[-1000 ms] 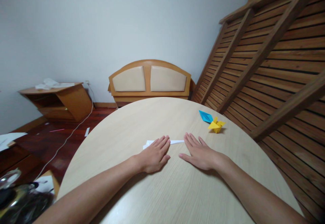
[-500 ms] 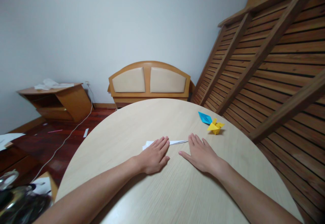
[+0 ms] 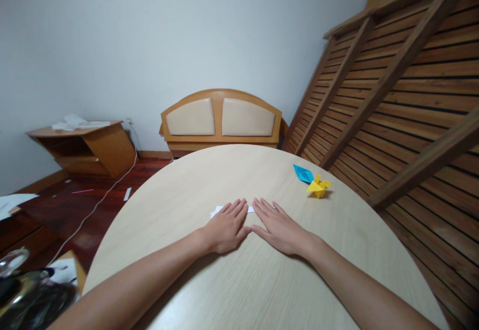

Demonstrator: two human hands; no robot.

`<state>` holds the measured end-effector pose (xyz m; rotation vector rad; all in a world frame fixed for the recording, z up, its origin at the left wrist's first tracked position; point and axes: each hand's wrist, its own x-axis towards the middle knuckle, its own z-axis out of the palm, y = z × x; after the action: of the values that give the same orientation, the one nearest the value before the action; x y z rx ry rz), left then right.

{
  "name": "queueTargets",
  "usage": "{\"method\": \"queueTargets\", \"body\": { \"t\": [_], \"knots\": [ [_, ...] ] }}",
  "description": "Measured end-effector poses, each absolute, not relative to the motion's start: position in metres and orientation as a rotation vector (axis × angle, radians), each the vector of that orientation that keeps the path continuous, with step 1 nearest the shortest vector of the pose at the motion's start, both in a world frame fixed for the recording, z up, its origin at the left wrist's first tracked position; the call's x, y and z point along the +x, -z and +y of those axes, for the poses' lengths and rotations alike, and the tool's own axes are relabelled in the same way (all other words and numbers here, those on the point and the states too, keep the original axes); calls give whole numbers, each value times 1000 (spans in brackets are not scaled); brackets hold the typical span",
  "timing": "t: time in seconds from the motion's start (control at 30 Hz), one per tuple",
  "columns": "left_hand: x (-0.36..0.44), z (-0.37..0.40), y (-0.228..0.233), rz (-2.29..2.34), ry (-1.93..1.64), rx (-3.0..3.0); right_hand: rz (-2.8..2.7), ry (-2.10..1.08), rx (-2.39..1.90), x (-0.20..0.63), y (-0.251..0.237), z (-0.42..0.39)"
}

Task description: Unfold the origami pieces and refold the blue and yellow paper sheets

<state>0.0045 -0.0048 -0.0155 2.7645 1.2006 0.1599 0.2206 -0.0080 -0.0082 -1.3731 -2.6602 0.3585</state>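
A narrow piece of folded white paper lies flat on the round wooden table. My left hand rests flat over its left part, fingers stretched out. On its right part lies my right hand, also flat with the fingers extended. Both hands cover most of the paper; a bit shows between them and some at the left end. The two thumbs nearly meet. Further back on the right stand a yellow folded paper figure and a blue folded paper piece, close together.
Behind the table stands a padded headboard. A slatted wooden frame leans along the right. At the left are a low cabinet with white paper on top, a cable on the floor, and a dark cluttered pile.
My right hand has slid left along the paper, from its thin right tip to beside my left hand. The left hand has hardly moved.
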Motion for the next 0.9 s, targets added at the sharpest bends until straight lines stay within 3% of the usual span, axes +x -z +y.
{"method": "queueTargets", "body": {
  "t": [0.33,0.9],
  "knots": [
    [1,9,10,1313,-544,2771,-2529,-124,-1274,222,5,3],
    [5,7,15,1339,-666,2726,-2371,-205,-1174,220,10,8]
  ]
}}
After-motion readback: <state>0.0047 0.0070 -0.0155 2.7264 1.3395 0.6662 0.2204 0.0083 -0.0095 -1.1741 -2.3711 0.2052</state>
